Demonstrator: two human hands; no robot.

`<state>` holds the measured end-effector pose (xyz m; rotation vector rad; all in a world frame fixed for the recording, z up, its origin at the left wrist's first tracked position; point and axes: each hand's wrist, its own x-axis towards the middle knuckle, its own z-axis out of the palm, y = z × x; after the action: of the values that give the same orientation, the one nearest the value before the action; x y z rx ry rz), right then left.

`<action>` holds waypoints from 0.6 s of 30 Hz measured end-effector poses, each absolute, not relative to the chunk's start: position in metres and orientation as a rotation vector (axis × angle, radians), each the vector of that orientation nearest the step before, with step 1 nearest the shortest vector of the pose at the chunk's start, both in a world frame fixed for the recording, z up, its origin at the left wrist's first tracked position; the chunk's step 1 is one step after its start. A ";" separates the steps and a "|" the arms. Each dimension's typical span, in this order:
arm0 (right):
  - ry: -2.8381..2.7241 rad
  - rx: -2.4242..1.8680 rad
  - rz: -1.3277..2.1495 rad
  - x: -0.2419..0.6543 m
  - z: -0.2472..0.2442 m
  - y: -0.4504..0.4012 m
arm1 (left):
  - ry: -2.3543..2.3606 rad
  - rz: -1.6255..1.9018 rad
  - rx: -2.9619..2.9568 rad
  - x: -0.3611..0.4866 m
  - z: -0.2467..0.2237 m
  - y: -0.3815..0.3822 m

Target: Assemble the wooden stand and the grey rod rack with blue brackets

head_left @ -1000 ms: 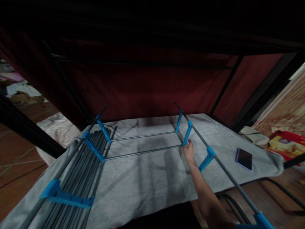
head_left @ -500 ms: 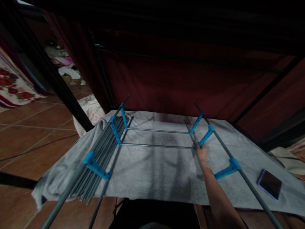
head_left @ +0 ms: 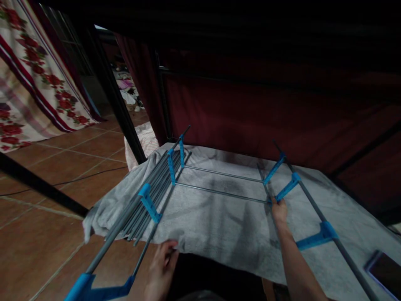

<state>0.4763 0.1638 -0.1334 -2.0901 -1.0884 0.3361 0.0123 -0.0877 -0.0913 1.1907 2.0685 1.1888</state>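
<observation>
A frame of grey metal tubes and blue plastic brackets stands on a grey blanket (head_left: 200, 221). My right hand (head_left: 279, 211) is closed around the lower end of a blue bracket (head_left: 288, 188) on the right side, where a thin crossbar (head_left: 222, 192) meets it. Two crossbars join the left and right sides. My left hand (head_left: 163, 265) is at the blanket's front edge, fingers loosely curled with a gap to the thumb and nothing visible in them. It is just right of the left side's lower tube (head_left: 145, 248). Another blue bracket (head_left: 150, 204) is above it.
Several loose grey tubes (head_left: 153, 194) lie bundled on the blanket's left part. A phone (head_left: 385, 271) rests at the right edge. Black metal posts (head_left: 115, 96) and a dark red curtain (head_left: 238, 121) surround the bed. A cable (head_left: 90, 177) runs over the tiled floor.
My left hand has come into view at the front edge. The view has swung left, showing another blue bracket at the lower left. My right hand keeps hold of the same bracket.
</observation>
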 end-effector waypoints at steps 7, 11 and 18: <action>-1.122 -2.109 0.375 0.479 -0.133 0.160 | 2.176 1.444 1.787 0.001 -0.071 0.026; -1.121 -2.139 0.367 0.478 -0.133 0.156 | 2.384 1.130 1.817 -0.002 -0.081 0.087; -1.128 -2.160 0.364 0.472 -0.127 0.147 | 2.593 0.634 1.408 -0.024 -0.093 0.164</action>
<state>0.4718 0.1467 -0.1266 -2.1598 -1.1285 0.3637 -0.0236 0.1642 -0.0928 1.4081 2.5926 0.6342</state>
